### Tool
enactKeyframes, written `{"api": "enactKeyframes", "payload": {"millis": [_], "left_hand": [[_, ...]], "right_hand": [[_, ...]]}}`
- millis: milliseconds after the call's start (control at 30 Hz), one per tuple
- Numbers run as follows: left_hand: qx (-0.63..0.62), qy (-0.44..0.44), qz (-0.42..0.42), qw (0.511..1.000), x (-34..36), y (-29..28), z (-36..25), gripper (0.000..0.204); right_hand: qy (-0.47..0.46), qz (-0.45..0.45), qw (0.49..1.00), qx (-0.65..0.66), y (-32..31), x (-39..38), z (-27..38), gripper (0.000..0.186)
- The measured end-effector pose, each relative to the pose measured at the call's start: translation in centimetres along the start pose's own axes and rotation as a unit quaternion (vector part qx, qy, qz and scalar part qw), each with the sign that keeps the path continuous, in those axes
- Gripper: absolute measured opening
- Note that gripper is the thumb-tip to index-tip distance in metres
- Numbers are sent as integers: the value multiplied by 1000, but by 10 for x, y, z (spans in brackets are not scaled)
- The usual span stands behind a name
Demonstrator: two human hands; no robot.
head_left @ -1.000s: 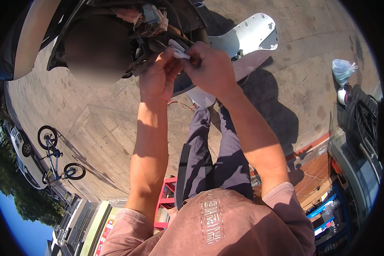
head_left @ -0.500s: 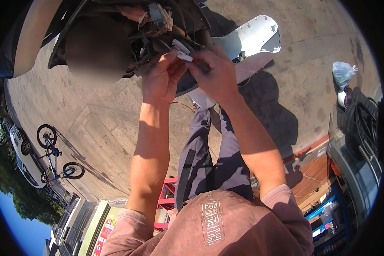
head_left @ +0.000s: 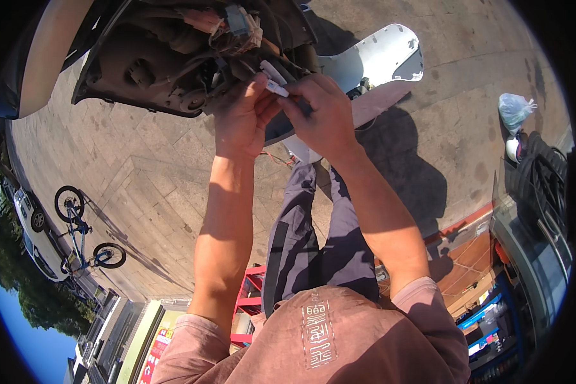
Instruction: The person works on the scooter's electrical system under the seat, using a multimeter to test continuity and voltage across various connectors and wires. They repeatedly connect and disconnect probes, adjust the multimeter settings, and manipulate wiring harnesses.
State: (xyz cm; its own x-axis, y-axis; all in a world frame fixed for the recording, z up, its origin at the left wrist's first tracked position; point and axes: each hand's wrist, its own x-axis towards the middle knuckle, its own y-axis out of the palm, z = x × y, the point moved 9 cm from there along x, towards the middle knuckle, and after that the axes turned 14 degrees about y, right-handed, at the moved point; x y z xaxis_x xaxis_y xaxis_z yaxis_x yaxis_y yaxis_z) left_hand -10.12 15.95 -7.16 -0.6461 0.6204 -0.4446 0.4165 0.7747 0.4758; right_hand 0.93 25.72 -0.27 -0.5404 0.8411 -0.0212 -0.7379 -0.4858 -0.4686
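Observation:
Both hands meet at an opened vehicle body with exposed wiring. My left hand (head_left: 240, 121) pinches a small white plastic wire connector (head_left: 275, 88) between thumb and fingertips. From the other side, my right hand (head_left: 325, 114) has its thumb and index finger closed on the connector's near end. Just beyond it sits another slim white plastic piece (head_left: 270, 68), close to the left fingertips. Above the hands hangs a bundle of wires with a grey-blue plug (head_left: 237, 20). A dark, dusty panel (head_left: 141, 70) lies to the left. My fingers cover part of the connector and any wires at it.
A white curved body panel (head_left: 371, 61) extends to the right of the vehicle. Red wire (head_left: 275, 158) hangs below the hands, near my legs. Red metal framing (head_left: 253, 288) stands beside my left leg. Farther off are a bicycle (head_left: 78, 233) and a tied plastic bag (head_left: 516, 112).
Both hands stay almost in place on the white connector. My right fingers have shifted slightly, and the reddish wire beside them is now hidden.

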Motion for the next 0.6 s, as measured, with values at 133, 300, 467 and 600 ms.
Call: {"api": "enactKeyframes", "payload": {"millis": [133,300,467,600], "left_hand": [[6,10,-5,1000,-1,1,-1,18],[14,40,-22,999,-4,3,-6,16],[39,26,-71,996,-2,-3,-8,16],[46,34,-36,998,-6,-4,-6,18]], "right_hand": [[-7,1,1000,1,2,0,1,16],[-13,14,1000,5,2,3,0,18],[126,79,973,179,5,-1,-43,15],[328,107,891,295,26,-2,-97,20]]}}
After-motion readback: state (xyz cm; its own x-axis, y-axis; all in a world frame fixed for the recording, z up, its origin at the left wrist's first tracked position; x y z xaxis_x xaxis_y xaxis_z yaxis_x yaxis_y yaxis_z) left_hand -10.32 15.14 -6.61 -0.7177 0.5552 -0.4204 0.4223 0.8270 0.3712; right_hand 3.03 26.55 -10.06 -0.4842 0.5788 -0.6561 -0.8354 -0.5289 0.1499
